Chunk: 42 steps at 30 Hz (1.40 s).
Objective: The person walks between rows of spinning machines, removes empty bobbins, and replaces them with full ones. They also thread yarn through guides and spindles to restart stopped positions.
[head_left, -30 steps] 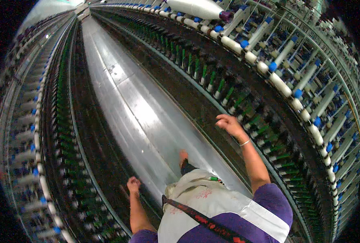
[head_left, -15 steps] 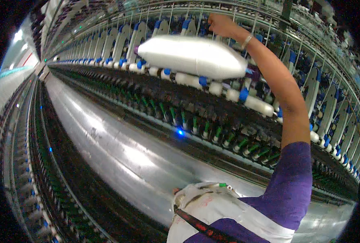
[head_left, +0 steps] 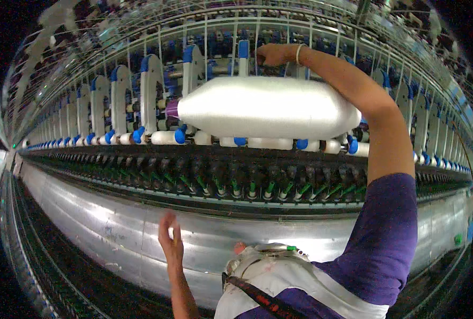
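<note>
A large white bobbin of roving (head_left: 263, 108), with a purple tube end (head_left: 172, 109) showing at its left, lies across the front of the spinning frame. My right arm reaches over its right end. Behind the bobbin, close to a blue-capped drafting arm (head_left: 243, 57), my right hand (head_left: 275, 55) has its fingers curled together and pointing down. What they hold, if anything, is hidden. Lower left, my left hand (head_left: 171, 239) is raised before the metal panel, its thumb and fingers apart and slightly blurred. Nothing shows in it.
White rollers with blue clips (head_left: 180, 134) run along the machine below the bobbin. Beneath them stands a row of green-topped spindles (head_left: 220, 186). A sloping metal panel (head_left: 125, 223) lies below. My white apron (head_left: 268, 271) has a dark strap across it.
The view has swung left-to-level, and the bobbin now lies nearly horizontal. My left hand has come into view. My right hand remains behind the bobbin, near the drafting arms.
</note>
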### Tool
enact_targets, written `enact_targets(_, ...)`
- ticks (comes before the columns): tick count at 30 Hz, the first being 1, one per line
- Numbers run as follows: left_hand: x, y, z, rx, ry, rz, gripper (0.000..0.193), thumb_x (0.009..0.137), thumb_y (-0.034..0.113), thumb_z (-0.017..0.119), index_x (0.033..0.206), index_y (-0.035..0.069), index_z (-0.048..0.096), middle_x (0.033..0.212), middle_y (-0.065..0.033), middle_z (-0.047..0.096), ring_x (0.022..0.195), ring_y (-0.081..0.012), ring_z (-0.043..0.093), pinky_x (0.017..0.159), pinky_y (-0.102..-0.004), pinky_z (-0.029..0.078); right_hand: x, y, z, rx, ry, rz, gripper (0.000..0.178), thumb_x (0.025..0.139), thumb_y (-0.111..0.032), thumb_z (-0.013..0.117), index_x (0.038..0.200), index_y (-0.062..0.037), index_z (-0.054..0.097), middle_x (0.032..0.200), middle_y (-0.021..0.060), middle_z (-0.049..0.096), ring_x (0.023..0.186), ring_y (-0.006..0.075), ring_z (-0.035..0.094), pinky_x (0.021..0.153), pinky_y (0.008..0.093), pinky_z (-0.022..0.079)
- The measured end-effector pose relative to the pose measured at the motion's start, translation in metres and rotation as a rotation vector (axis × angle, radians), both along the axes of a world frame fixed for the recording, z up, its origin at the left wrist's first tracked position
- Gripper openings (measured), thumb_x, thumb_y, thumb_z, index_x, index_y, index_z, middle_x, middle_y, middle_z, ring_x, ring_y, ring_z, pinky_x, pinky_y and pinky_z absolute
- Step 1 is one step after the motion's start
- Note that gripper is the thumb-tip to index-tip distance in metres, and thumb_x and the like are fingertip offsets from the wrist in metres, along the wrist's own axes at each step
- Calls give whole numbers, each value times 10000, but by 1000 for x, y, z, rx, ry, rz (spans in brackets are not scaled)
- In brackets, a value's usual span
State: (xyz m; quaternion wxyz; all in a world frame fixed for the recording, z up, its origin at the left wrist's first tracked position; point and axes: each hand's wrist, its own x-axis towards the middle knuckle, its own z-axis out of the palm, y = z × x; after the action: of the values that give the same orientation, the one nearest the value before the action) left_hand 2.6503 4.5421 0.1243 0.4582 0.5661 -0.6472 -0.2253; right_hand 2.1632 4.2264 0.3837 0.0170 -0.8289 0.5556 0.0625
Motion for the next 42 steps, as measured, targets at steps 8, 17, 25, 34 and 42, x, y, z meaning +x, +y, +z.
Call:
enact_targets(8,-234,-106,234,-1037,-898,-316,570,757,147,605,1306,190,459,1256,-108,493,1191,-325,445,1009,-478,338,0,47,48,55,-83,87,417,744,-95,497,1142,22,541,1044,174,611,942,260,569,792,372,458)
enact_targets(17,-257,-171,255,-1086,-797,-370,877,604,163,793,1376,139,378,1301,-153,434,1188,-342,416,1000,-501,325,52,320,-38,-1001,-1234,6,174,904,-116,524,971,-6,640,956,85,659,907,172,599,796,296,455)
enact_targets(25,-258,-181,264,-1182,-755,-358,819,609,143,721,1364,142,403,1275,-170,457,1163,-364,429,1000,-503,308,111,182,-149,-638,-676,-401,405,721,68,471,1080,-44,620,1091,188,609,1008,360,569,876,411,457)
enact_targets(34,-258,-176,261,-1174,-658,-406,778,600,112,716,1327,138,438,1246,-145,469,1156,-345,437,1004,-493,307,102,145,-116,-168,-592,-660,337,793,-161,460,1047,-241,667,1107,110,633,1016,329,600,920,440,457)
enact_targets(42,-257,-180,257,-1143,-663,-437,778,602,101,703,1330,146,432,1254,-147,457,1165,-349,423,1017,-498,301,105,141,-123,-199,-589,-664,425,791,-168,466,1197,-191,591,1199,145,585,1078,355,568,942,447,439)
